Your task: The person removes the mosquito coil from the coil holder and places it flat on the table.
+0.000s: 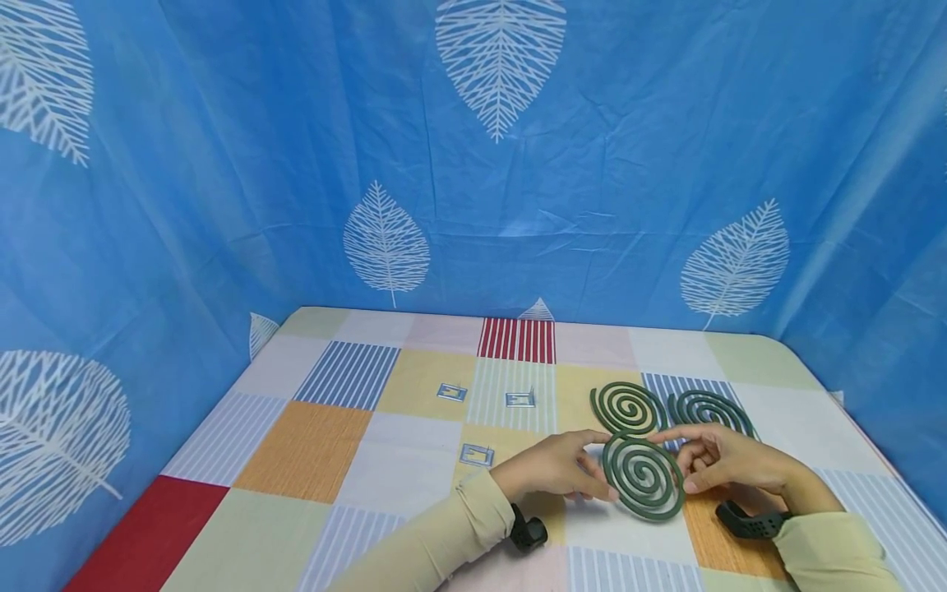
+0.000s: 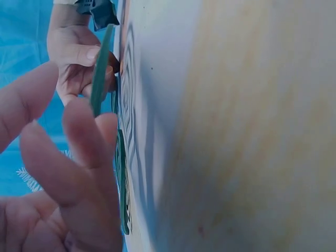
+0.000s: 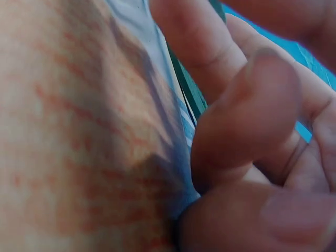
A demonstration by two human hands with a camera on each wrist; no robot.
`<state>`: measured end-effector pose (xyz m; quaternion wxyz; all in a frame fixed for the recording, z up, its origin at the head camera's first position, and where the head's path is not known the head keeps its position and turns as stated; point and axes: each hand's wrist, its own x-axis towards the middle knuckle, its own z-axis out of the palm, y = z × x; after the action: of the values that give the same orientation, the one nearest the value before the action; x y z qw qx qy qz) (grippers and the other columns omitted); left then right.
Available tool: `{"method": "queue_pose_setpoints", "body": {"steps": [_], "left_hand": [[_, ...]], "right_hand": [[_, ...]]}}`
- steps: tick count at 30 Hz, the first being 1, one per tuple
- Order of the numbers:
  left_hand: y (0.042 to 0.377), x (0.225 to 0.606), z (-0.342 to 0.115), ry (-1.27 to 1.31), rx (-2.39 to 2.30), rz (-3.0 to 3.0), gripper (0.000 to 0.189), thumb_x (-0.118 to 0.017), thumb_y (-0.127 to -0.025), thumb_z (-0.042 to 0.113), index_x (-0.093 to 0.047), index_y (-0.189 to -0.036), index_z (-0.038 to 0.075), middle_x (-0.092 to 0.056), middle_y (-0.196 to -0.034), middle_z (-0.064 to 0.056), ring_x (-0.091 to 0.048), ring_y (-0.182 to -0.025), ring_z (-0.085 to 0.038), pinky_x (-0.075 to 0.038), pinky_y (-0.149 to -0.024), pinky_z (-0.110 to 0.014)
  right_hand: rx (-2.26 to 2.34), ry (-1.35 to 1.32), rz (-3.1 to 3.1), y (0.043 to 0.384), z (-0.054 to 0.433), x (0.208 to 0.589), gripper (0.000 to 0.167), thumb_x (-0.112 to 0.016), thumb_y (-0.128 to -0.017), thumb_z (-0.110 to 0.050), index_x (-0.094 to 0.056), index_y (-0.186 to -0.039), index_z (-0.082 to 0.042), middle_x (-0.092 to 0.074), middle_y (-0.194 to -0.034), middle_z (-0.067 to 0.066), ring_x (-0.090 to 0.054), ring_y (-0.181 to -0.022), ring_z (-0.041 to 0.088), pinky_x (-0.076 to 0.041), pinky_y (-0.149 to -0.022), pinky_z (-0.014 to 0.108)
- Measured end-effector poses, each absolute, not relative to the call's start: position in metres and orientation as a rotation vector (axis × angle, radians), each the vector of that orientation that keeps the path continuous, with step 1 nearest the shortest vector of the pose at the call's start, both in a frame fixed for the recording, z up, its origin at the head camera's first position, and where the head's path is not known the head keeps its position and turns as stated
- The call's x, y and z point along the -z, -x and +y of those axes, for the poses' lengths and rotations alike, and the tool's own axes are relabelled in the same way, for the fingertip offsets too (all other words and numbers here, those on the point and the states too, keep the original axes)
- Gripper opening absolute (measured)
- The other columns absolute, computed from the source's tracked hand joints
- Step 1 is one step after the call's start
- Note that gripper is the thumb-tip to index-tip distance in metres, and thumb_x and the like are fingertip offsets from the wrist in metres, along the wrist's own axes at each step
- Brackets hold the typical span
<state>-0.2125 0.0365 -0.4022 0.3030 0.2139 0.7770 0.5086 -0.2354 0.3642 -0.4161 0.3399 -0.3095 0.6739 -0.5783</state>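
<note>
A dark green mosquito coil [image 1: 644, 478] is held up between both hands, tilted, its shadow on the cloth below. My left hand [image 1: 560, 466] holds its left rim with thumb and fingertips. At the opposite rim, the index finger and thumb of my right hand [image 1: 728, 460] grip it. In the left wrist view the coil [image 2: 100, 73] stands edge-on above the table, with the right thumb against it. Just behind it two more green coils lie flat, one at the left [image 1: 627, 407] and one at the right [image 1: 709, 409]. Fingers hide much of the right wrist view.
Small metal coil stands lie left of the hands: one at the back left [image 1: 452, 392], another beside it [image 1: 520, 399], a third nearer [image 1: 477, 455]. A patchwork cloth [image 1: 296, 448] covers the table. Blue leaf-print curtains [image 1: 592, 181] enclose its back and sides.
</note>
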Motion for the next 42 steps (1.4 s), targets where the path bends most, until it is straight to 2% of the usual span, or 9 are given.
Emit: {"method": "queue_pose_setpoints", "body": {"steps": [9, 16, 20, 25, 27, 31, 35, 38, 42], "left_hand": [[0.211, 0.403, 0.037, -0.585, -1.317, 2.009, 0.078, -0.085, -0.092, 0.006, -0.049, -0.161, 0.007, -0.073, -0.081, 0.006, -0.063, -0.061, -0.010, -0.051, -0.055, -0.021], [0.211, 0.402, 0.037, -0.617, -1.237, 2.010, 0.075, -0.083, -0.094, 0.008, -0.049, -0.161, 0.006, -0.072, -0.077, 0.002, -0.058, -0.058, -0.009, -0.048, -0.055, -0.019], [0.211, 0.402, 0.038, -0.622, -1.199, 2.018, 0.074, -0.083, -0.094, 0.010, -0.050, -0.160, 0.003, -0.071, -0.074, 0.002, -0.056, -0.056, -0.009, -0.045, -0.054, -0.018], [0.212, 0.403, 0.038, -0.631, -1.168, 2.015, 0.071, -0.082, -0.096, 0.010, -0.051, -0.158, 0.001, -0.070, -0.073, 0.002, -0.056, -0.056, -0.009, -0.045, -0.054, -0.018], [0.212, 0.403, 0.038, -0.639, -1.151, 2.022, 0.071, -0.082, -0.097, 0.012, -0.050, -0.159, 0.002, -0.070, -0.074, 0.002, -0.057, -0.057, -0.009, -0.046, -0.055, -0.018], [0.213, 0.402, 0.036, -0.655, -1.143, 2.010, 0.071, -0.080, -0.098, 0.013, -0.048, -0.160, 0.001, -0.071, -0.077, 0.002, -0.060, -0.060, -0.008, -0.047, -0.058, -0.017], [0.217, 0.397, 0.029, -0.678, -1.195, 1.954, 0.065, -0.077, -0.100, 0.009, -0.049, -0.159, 0.000, -0.073, -0.084, 0.001, -0.064, -0.067, -0.008, -0.053, -0.064, -0.018], [0.223, 0.394, 0.023, -0.723, -1.264, 1.931, 0.058, -0.074, -0.102, 0.006, -0.053, -0.155, -0.001, -0.074, -0.096, -0.002, -0.067, -0.075, -0.008, -0.058, -0.069, -0.021], [0.230, 0.388, 0.013, -0.856, -1.370, 1.936, 0.051, -0.070, -0.103, 0.003, -0.057, -0.152, -0.001, -0.075, -0.121, -0.017, -0.070, -0.094, -0.004, -0.057, -0.085, -0.021]], "right_hand": [[1.497, 0.839, 1.696, 0.237, 0.365, 0.416, 0.062, -0.061, -0.101, 0.013, -0.065, -0.152, -0.023, -0.077, -0.098, -0.001, -0.027, -0.056, 0.042, -0.031, -0.042, 0.045], [1.466, 0.856, 1.702, 0.237, 0.365, 0.415, 0.063, -0.063, -0.099, 0.015, -0.066, -0.151, -0.019, -0.078, -0.097, 0.000, -0.028, -0.055, 0.039, -0.030, -0.045, 0.046], [1.408, 0.876, 1.771, 0.238, 0.365, 0.413, 0.063, -0.067, -0.097, 0.014, -0.068, -0.149, -0.021, -0.077, -0.094, 0.001, -0.045, -0.055, 0.025, -0.040, -0.048, 0.038], [1.371, 0.878, 1.799, 0.238, 0.365, 0.409, 0.059, -0.070, -0.096, 0.013, -0.070, -0.145, -0.020, -0.076, -0.092, 0.003, -0.063, -0.072, 0.006, -0.055, -0.061, 0.027], [1.364, 0.862, 1.798, 0.238, 0.366, 0.407, 0.055, -0.071, -0.097, 0.011, -0.070, -0.145, -0.016, -0.075, -0.092, 0.002, -0.066, -0.076, 0.005, -0.058, -0.065, 0.026], [1.353, 0.820, 1.828, 0.237, 0.366, 0.405, 0.046, -0.072, -0.097, 0.009, -0.063, -0.142, 0.008, -0.072, -0.089, -0.002, -0.066, -0.075, 0.005, -0.060, -0.068, 0.028], [1.366, 0.771, 1.858, 0.235, 0.367, 0.404, 0.040, -0.067, -0.101, 0.008, -0.052, -0.135, 0.024, -0.069, -0.087, -0.002, -0.060, -0.064, 0.012, -0.054, -0.056, 0.030], [1.411, 0.726, 1.850, 0.235, 0.368, 0.402, 0.030, -0.058, -0.106, 0.007, -0.056, -0.134, 0.017, -0.071, -0.096, 0.001, -0.062, -0.071, 0.015, -0.054, -0.059, 0.030], [1.514, 0.752, 1.860, 0.234, 0.368, 0.401, 0.034, -0.050, -0.109, 0.007, -0.065, -0.138, -0.002, -0.075, -0.116, 0.005, -0.072, -0.101, 0.014, -0.063, -0.084, 0.030]]}}
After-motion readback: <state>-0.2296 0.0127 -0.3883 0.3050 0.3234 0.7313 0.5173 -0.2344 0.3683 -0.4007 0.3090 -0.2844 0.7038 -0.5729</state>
